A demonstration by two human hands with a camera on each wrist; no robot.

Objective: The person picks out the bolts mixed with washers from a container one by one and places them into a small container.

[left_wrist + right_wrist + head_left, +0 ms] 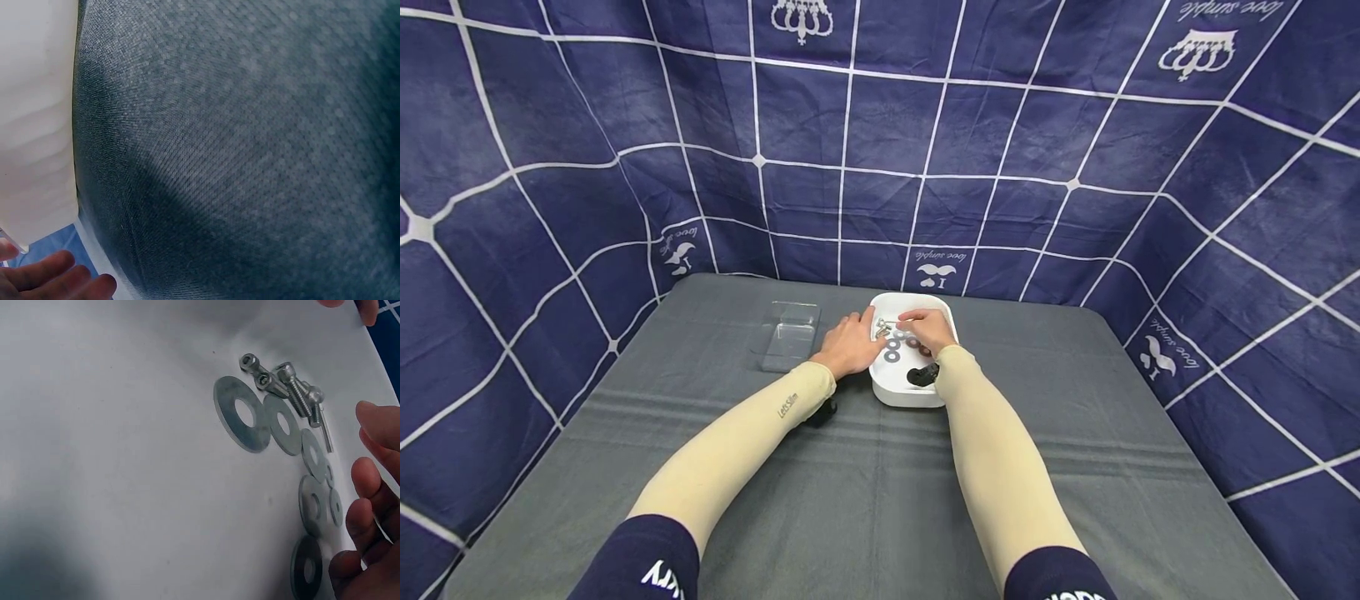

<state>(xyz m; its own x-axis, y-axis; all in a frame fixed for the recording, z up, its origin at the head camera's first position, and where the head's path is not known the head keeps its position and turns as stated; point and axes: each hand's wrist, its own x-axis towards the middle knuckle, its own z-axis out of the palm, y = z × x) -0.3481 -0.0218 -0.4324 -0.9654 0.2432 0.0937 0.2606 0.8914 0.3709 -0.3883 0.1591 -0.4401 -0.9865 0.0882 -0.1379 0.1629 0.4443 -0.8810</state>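
Centrally, near the far edge of a grey cloth-covered surface (pixel 880 500), a white tray (pixel 910 398) with rounded corners is set between two hands. The left hand (pixel 850 343) is laid against the tray's left edge, its thumb reaching over the rim; its fingers are spread and not clenched, and the rim is merely touched by them. The right hand (pixel 931 330) is held over the tray's right half, its wrist crossing the right edge. Its fingers (pixel 365 475) are loosely bent and released, and nothing is seen gripped between them.

Inside the tray, beside its left edge and in its far half, several silver bolts (pixel 290 384) with socket heads are heaped together; a thin metal rod (pixel 327 432) is seen at the heap's side, directed toward the right hand's fingers. Just beside the bolts, flat washers (pixel 305 503) of unequal size are strung in an uneven row toward the right edge, some touching or overlapping, the largest (pixel 228 412) being placed next to the bolt heads.

To the left of the left hand, toward the surface's far-left corner, a clear plastic container (pixel 790 342) is placed. Both forearms are covered by cream sleeves (pixel 730 450); the surface is bounded by a blue curtain (pixel 887 117) patterned with white lines.
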